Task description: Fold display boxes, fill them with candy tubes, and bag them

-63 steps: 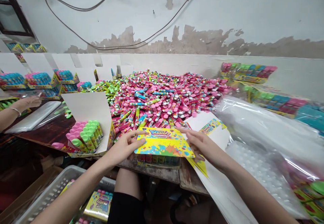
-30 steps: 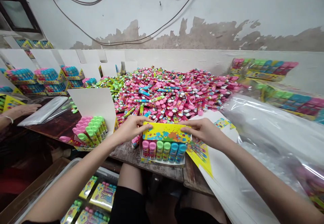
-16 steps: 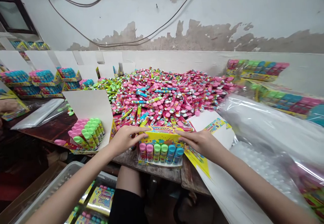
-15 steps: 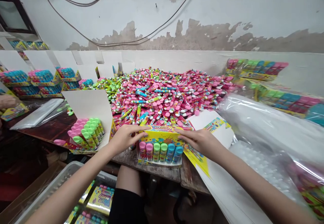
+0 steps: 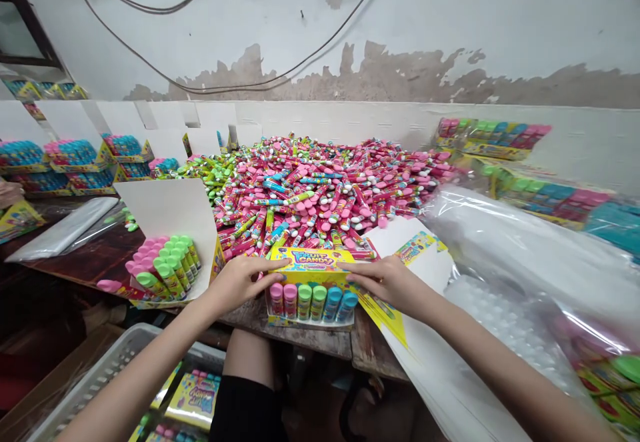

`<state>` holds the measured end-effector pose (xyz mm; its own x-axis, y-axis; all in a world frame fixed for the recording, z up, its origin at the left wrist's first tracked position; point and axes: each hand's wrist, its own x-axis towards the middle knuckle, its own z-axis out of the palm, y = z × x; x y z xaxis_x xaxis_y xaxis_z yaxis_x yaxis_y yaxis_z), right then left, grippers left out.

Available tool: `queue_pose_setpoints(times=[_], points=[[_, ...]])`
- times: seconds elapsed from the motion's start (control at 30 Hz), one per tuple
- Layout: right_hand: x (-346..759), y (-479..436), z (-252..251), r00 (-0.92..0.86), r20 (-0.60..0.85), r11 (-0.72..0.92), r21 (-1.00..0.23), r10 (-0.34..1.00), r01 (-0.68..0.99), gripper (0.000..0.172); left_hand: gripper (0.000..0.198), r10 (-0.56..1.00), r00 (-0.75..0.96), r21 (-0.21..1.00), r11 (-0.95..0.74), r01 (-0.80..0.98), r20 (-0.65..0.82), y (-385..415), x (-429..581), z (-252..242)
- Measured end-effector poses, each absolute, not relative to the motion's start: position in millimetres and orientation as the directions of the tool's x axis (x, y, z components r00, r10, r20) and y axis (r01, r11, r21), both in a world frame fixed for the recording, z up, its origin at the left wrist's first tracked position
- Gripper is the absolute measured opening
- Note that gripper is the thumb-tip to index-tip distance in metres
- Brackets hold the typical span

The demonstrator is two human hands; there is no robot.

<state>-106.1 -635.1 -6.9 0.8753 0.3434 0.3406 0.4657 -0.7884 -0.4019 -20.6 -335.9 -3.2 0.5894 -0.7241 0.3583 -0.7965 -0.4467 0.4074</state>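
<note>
A yellow candy box (image 5: 313, 278) stands at the table's front edge, its printed flap reading "Fruit Candy". Pink, green and blue tubes (image 5: 311, 302) show in a row through its front. My left hand (image 5: 245, 279) pinches the flap's left end between fingers and thumb. At the right end, my right hand (image 5: 387, 279) grips the same flap in the same way. Left of my hands sits an open box with a raised white lid (image 5: 167, 212), holding pink and green tubes (image 5: 170, 262). Behind the candy box rises a large pile of loose tubes (image 5: 320, 189).
Flat white cardboard sheets (image 5: 425, 362) and clear plastic wrap (image 5: 510, 249) lie on the right. Filled boxes (image 5: 75, 155) stand at the back left. A white basket (image 5: 120, 355) with packed boxes is below the table. A person's hand (image 5: 10, 192) shows at the far left.
The flap has tipped toward me, so its printed lettering now shows. Both hands keep hold of it. The whole view has shifted slightly.
</note>
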Motion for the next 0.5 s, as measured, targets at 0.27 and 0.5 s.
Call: queue_pose_setpoints(times=[0.27, 0.5], points=[[-137, -626, -35, 0.922, 0.238, -0.89, -0.274, 0.304, 0.364, 0.049, 0.035, -0.762, 0.39, -0.002, -0.456, -0.89, 0.517, -336, -33, -15], [-132, -688, -14, 0.89, 0.371, -0.943, -0.296, -0.263, -0.155, 0.051, 0.03, -0.766, 0.24, -0.201, -0.432, -0.879, 0.596, -360, -38, -12]])
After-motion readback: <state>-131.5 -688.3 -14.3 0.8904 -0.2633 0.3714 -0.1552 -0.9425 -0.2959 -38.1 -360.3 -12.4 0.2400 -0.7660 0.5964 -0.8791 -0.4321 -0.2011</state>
